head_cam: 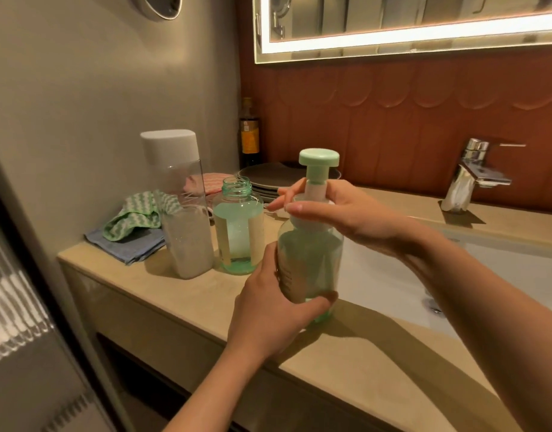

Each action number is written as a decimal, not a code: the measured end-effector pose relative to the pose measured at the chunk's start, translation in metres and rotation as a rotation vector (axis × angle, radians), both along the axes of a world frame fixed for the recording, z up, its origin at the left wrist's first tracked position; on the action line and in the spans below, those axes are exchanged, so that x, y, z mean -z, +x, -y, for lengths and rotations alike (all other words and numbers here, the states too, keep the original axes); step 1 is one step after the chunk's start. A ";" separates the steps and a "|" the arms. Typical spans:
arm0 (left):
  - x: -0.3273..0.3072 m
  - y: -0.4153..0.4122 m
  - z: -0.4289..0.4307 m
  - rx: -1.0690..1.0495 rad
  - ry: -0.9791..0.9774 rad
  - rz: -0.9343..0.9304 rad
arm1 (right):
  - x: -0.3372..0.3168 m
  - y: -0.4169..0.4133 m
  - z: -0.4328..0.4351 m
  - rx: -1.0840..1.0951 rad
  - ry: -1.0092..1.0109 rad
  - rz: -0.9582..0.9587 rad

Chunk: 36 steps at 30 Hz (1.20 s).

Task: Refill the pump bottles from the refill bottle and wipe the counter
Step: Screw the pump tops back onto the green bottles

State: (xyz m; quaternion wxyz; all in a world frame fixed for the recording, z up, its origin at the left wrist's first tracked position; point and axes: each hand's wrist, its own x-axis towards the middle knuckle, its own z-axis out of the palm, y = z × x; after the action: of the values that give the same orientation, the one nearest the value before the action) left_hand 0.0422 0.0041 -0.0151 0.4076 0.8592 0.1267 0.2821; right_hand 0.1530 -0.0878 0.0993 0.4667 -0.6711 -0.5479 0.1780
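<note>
A clear green pump bottle [310, 254] stands at the counter's front edge beside the sink, its mint pump head [319, 157] up. My left hand [268, 310] grips its lower body. My right hand [340, 213] is curled round the white pump collar at its neck. To the left stands a second green bottle [237, 229] with its neck uncovered and liquid inside. Next to that is a tall clear refill bottle [184, 213] with a white cap, partly filled with pale liquid.
Folded cloths, a green-white one [134, 219] on a blue one [128, 247], lie at the counter's left end. Stacked dark plates [268, 179] and a dark bottle [249, 135] stand at the back wall. The white sink [455, 275] and chrome faucet [471, 173] are on the right.
</note>
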 end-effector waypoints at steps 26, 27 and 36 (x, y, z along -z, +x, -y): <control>0.001 0.000 0.001 -0.034 0.008 0.018 | 0.011 -0.014 0.021 0.217 0.206 -0.029; 0.001 0.000 0.001 -0.035 0.000 0.021 | 0.011 -0.016 0.020 0.264 0.244 -0.007; 0.000 0.001 0.002 -0.037 -0.048 0.021 | 0.014 -0.024 0.000 0.754 0.194 0.575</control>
State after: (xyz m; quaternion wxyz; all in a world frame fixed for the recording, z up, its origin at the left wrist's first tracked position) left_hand 0.0433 0.0018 -0.0148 0.4242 0.8436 0.1452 0.2954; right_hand 0.1287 -0.0879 0.0855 0.3888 -0.7982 -0.3874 -0.2482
